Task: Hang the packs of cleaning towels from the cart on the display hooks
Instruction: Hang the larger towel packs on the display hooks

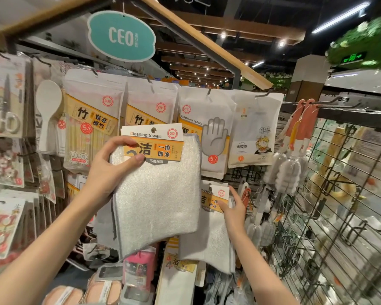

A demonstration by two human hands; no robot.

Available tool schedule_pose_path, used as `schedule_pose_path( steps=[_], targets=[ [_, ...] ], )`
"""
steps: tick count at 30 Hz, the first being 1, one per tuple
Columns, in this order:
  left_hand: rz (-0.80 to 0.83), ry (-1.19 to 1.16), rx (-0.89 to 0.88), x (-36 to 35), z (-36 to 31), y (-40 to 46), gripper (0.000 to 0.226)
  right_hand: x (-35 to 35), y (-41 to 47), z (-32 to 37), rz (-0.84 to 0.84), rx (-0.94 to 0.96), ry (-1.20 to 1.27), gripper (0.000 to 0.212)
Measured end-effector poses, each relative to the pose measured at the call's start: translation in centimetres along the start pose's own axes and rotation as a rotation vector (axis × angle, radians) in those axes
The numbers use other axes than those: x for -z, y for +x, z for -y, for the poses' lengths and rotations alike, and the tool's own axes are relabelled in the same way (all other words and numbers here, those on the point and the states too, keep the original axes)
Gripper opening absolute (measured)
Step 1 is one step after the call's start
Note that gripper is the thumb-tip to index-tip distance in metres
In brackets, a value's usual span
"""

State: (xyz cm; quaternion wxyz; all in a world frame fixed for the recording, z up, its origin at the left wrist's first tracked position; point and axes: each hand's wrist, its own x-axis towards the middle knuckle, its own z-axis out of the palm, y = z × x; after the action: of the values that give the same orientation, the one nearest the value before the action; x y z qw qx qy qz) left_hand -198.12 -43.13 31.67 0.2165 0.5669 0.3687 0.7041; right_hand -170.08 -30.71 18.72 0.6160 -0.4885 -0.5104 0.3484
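You're pinching towel pack (156,190) by header card in left hand (110,168), raised before display. Right hand (233,205) fingers straight, touching hung pack (213,216) — steadying it. Be finding card's hang hole (153,130), aligning with hook tip — hook itself hidden.

You stand in a housewares shop aisle, facing display hooks (208,91) hung with priced packets: bamboo sticks (90,119), disposable gloves (207,130), scissors (6,95). A teal "CEO" brand sign (121,36) hangs overhead, red price stickers (213,159) dot the packaging, and a wire grid rack (330,194) lines the right side.
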Motion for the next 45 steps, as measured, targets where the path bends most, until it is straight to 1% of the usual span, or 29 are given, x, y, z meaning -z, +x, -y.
schedule_pose_path(
  steps=[5, 9, 12, 15, 19, 23, 26, 29, 32, 34, 36, 38, 40, 42, 45],
  targets=[
    [0.029, 0.069, -0.027, -0.7, 0.0, 0.0, 0.026, -1.1, 1.4, 0.3, -0.068, -0.002, -0.070, 0.055],
    [0.028, 0.060, -0.018, -0.7, 0.2, 0.3, 0.026, -1.5, 3.0, 0.1, -0.103, 0.049, -0.185, 0.054],
    [0.033, 0.053, -0.020, -0.6, -0.1, 0.6, 0.026, -1.9, 3.9, 0.2, -0.113, 0.020, -0.215, 0.054],
    [0.028, 0.060, -0.023, -0.5, -0.3, 0.8, 0.029, -2.1, 4.3, 0.1, -0.118, 0.043, -0.275, 0.053],
    [0.029, 0.056, -0.019, -0.3, -0.6, 0.6, 0.027, -2.1, 4.1, 0.2, -0.143, 0.059, -0.322, 0.047],
    [0.036, 0.039, -0.006, -0.2, -1.1, 0.3, 0.029, -1.8, 3.5, 0.8, -0.152, 0.036, -0.288, 0.050],
    [0.043, 0.048, -0.027, -0.2, -1.2, 0.0, 0.028, -1.5, 2.6, 1.9, -0.175, 0.088, -0.271, 0.050],
    [0.044, 0.066, -0.066, -0.4, -1.1, -0.3, 0.033, -1.0, 1.0, 4.1, -0.194, 0.119, -0.178, 0.047],
    [0.035, 0.083, -0.083, -0.7, -1.3, -0.8, 0.036, -0.1, -0.9, 7.5, -0.215, 0.152, -0.019, 0.042],
    [0.038, 0.084, -0.080, -0.8, -1.5, -1.1, 0.036, 0.5, -2.2, 10.2, -0.193, 0.223, 0.072, 0.035],
    [0.046, 0.082, -0.071, -1.1, -1.7, -1.5, 0.035, 0.8, -3.5, 13.2, -0.128, 0.301, 0.107, 0.028],
    [0.058, 0.078, -0.058, -1.4, -2.0, -1.9, 0.033, 0.8, -4.6, 15.9, -0.012, 0.355, 0.106, 0.020],
    [0.065, 0.070, -0.037, -1.9, -2.3, -2.4, 0.031, 0.6, -5.7, 17.9, 0.127, 0.372, 0.095, 0.016],
    [0.074, 0.066, -0.026, -2.4, -2.6, -2.8, 0.029, 0.4, -6.7, 19.3, 0.239, 0.385, 0.062, 0.019],
    [0.080, 0.066, -0.029, -3.3, -3.0, -3.7, 0.028, 0.4, -7.9, 20.1, 0.317, 0.421, -0.031, 0.031]
  ],
)
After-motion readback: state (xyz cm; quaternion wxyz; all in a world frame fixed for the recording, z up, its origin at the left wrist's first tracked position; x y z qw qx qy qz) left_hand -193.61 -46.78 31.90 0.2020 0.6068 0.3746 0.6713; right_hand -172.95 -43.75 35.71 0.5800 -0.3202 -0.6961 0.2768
